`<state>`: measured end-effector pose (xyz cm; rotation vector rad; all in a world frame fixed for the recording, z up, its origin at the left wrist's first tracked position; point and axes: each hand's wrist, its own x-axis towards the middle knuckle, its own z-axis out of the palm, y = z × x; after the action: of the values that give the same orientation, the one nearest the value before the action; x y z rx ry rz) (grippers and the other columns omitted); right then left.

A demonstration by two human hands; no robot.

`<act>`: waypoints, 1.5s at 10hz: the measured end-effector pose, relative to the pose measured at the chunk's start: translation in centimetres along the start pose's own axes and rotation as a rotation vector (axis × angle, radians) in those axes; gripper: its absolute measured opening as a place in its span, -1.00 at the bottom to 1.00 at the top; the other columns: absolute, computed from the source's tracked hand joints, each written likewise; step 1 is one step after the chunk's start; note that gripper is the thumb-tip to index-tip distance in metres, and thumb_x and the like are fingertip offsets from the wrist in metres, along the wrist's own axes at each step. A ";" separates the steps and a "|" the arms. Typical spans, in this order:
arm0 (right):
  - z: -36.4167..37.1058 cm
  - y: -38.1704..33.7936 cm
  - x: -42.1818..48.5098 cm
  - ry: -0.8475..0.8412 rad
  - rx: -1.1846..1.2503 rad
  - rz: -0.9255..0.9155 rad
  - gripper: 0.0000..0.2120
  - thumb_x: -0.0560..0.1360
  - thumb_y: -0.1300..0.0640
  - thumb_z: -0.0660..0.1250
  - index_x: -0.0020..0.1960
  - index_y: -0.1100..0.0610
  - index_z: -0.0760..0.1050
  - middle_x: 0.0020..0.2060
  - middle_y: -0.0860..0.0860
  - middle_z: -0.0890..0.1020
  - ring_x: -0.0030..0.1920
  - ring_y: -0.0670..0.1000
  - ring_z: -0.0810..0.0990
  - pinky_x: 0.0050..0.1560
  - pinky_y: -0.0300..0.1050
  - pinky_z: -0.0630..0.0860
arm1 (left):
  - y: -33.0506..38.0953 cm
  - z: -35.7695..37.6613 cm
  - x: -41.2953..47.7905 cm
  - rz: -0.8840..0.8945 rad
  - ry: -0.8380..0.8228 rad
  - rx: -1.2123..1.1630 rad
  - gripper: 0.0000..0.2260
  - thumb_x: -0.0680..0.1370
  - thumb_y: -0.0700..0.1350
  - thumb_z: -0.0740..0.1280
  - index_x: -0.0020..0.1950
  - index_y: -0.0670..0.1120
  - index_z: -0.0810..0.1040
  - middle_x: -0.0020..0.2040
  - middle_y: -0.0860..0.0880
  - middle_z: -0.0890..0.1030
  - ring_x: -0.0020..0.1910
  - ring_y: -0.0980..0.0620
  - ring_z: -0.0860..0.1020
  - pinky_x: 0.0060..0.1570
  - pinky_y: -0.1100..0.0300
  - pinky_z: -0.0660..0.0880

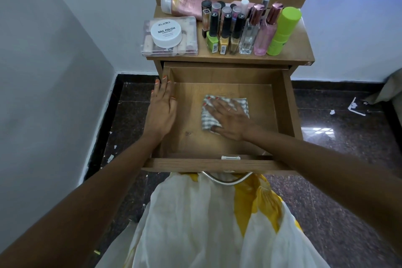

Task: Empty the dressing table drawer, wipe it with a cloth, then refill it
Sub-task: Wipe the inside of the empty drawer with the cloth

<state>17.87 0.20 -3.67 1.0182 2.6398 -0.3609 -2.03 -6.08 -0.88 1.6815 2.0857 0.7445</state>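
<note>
Dark stone floor surrounds the table (303, 50), its drawer (287, 104) pulled out toward the person. The left hand (162, 106) lies flat, fingers straight, along the drawer's left wall. The right hand (230, 119), fingers spread and pointing far-left, presses the cloth (207, 118) (checked, folded near-square, slightly skewed) onto the drawer's floor.
</note>
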 end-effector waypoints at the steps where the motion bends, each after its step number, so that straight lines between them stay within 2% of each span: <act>1: -0.2 0.5 1.3 0.038 0.110 0.201 -0.34 0.56 -0.18 0.02 0.50 0.01 -0.23 0.51 -0.02 -0.21 0.51 0.02 -0.23 0.43 0.23 -0.26 | 0.0 0.1 0.0 0.000 0.001 0.000 -0.57 0.62 -0.21 -0.01 0.49 -0.17 0.04 0.54 -0.07 0.01 0.52 -0.01 -0.11 0.44 0.21 -0.19; 2: -0.4 0.9 1.8 0.063 0.207 0.346 -0.35 0.56 -0.18 0.01 0.50 0.00 -0.23 0.51 -0.03 -0.21 0.51 0.11 -0.25 0.42 0.27 -0.26 | 0.0 0.0 -0.1 -0.001 0.003 -0.007 -0.57 0.62 -0.21 -0.01 0.50 -0.16 0.05 0.54 -0.06 0.01 0.52 0.00 -0.11 0.45 0.19 -0.18; 3: -0.5 0.6 1.7 0.063 0.137 0.426 -0.36 0.57 -0.18 -0.03 0.50 0.05 -0.22 0.52 0.02 -0.18 0.50 0.24 -0.18 0.42 0.31 -0.16 | 0.1 0.0 -0.1 -0.003 0.005 -0.007 -0.57 0.62 -0.21 -0.01 0.50 -0.17 0.05 0.54 -0.06 0.02 0.52 0.00 -0.10 0.47 0.15 -0.15; 4: -0.8 1.4 1.1 0.000 0.055 0.602 -0.36 0.59 -0.15 -0.09 0.49 0.19 -0.22 0.51 0.18 -0.15 0.46 0.37 -0.09 0.44 0.26 -0.09 | 0.0 -0.1 -0.1 -0.003 0.005 -0.007 -0.57 0.62 -0.21 -0.01 0.50 -0.17 0.06 0.54 -0.06 0.02 0.52 0.00 -0.10 0.49 0.12 -0.13; 5: -1.2 3.3 -0.4 0.037 -0.106 0.758 -0.34 0.59 -0.14 -0.12 0.46 0.34 -0.11 0.48 0.29 0.01 0.48 0.28 0.02 0.48 0.11 -0.02 | 0.1 -0.1 -0.1 -0.002 0.003 -0.018 -0.58 0.62 -0.22 0.00 0.49 -0.18 0.06 0.54 -0.07 0.03 0.52 0.00 -0.09 0.51 0.07 -0.09; 6: -1.3 4.1 -1.1 0.102 -0.231 0.754 -0.38 0.59 -0.11 -0.08 0.41 0.37 0.10 0.40 0.28 0.26 0.42 0.21 0.23 0.41 0.01 0.19 | 0.1 -0.1 -0.1 -0.018 0.006 -0.029 -0.57 0.62 -0.21 0.00 0.50 -0.17 0.07 0.54 -0.05 0.03 0.52 0.01 -0.09 0.51 0.04 -0.06; 7: -2.1 3.5 -0.7 0.061 -0.171 0.772 -0.46 0.61 -0.03 -0.02 0.39 0.38 0.15 0.37 0.27 0.28 0.34 0.18 0.33 0.27 -0.04 0.36 | 0.2 0.0 -0.2 -0.019 0.008 -0.026 -0.57 0.62 -0.22 0.00 0.50 -0.17 0.07 0.54 -0.05 0.04 0.52 0.01 -0.09 0.51 0.07 -0.08; 8: -2.4 3.2 -0.9 0.021 -0.064 0.806 -0.48 0.62 0.05 0.01 0.39 0.43 0.10 0.39 0.31 0.19 0.23 0.20 0.45 -0.01 -0.08 0.51 | 0.1 0.0 -0.1 -0.020 0.007 -0.025 -0.57 0.62 -0.22 0.00 0.50 -0.17 0.07 0.54 -0.05 0.04 0.52 0.01 -0.09 0.51 0.07 -0.08; 9: -2.3 2.3 -1.7 -0.056 0.009 0.803 -0.54 0.62 0.10 -0.02 0.37 0.42 0.15 0.35 0.30 0.22 0.12 0.15 0.51 -0.24 -0.17 0.43 | 0.1 0.0 -0.1 -0.018 0.006 -0.027 -0.57 0.62 -0.21 -0.01 0.50 -0.17 0.07 0.54 -0.05 0.03 0.52 0.01 -0.09 0.51 0.08 -0.09; 10: -1.2 1.4 -3.0 -0.083 0.095 0.847 -0.55 0.60 0.13 -0.01 0.38 0.40 0.14 0.34 0.32 0.24 0.20 0.17 0.46 -0.11 -0.16 0.48 | 0.1 0.0 -0.2 -0.016 0.003 -0.031 -0.57 0.62 -0.21 -0.01 0.50 -0.17 0.07 0.54 -0.06 0.03 0.52 0.01 -0.09 0.50 0.09 -0.11; 11: -0.3 0.4 -4.7 -0.079 0.250 0.828 -0.48 0.57 0.19 0.11 0.42 0.37 -0.02 0.36 0.31 0.25 0.27 0.23 0.42 0.14 -0.04 0.44 | 0.1 0.0 -0.2 -0.016 0.004 -0.034 -0.57 0.62 -0.21 -0.01 0.50 -0.16 0.07 0.54 -0.05 0.03 0.52 0.01 -0.09 0.51 0.07 -0.09; 12: -0.4 0.3 -5.0 -0.100 0.300 0.923 -0.38 0.54 0.27 0.16 0.44 0.34 -0.12 0.42 0.29 0.17 0.27 0.21 0.45 0.10 -0.06 0.45 | 0.2 0.0 -0.3 -0.013 0.005 -0.043 -0.57 0.62 -0.21 0.00 0.50 -0.16 0.07 0.54 -0.06 0.03 0.52 0.01 -0.09 0.51 0.06 -0.08; 13: 0.1 0.5 -4.5 -0.116 0.279 0.821 -0.45 0.55 0.26 0.12 0.45 0.31 -0.05 0.35 0.34 0.24 0.26 0.24 0.42 0.05 -0.08 0.43 | 0.2 -0.1 -0.3 -0.011 0.004 -0.038 -0.57 0.62 -0.21 -0.01 0.50 -0.16 0.06 0.54 -0.05 0.03 0.52 0.01 -0.10 0.51 0.07 -0.10; 14: -0.7 1.0 -3.3 -0.132 0.193 0.832 -0.56 0.57 0.29 0.07 0.39 0.41 0.08 0.35 0.36 0.17 0.28 0.21 0.35 -0.07 -0.19 0.43 | 0.2 0.0 -0.2 -0.011 -0.001 -0.043 -0.57 0.62 -0.21 0.00 0.50 -0.17 0.06 0.54 -0.06 0.03 0.52 0.00 -0.10 0.51 0.05 -0.09; 15: -1.7 2.0 -2.0 -0.080 0.226 0.851 -0.55 0.57 0.31 0.05 0.39 0.44 0.02 0.40 0.34 0.11 0.30 0.21 0.36 0.02 -0.13 0.46 | 0.2 0.0 -0.2 -0.017 0.002 -0.047 -0.57 0.62 -0.21 -0.01 0.50 -0.16 0.06 0.54 -0.06 0.03 0.52 0.00 -0.10 0.52 0.03 -0.07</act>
<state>20.35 0.94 -1.68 2.0003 1.8742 -0.4743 -1.87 -6.24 -0.80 1.6370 2.0650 0.7836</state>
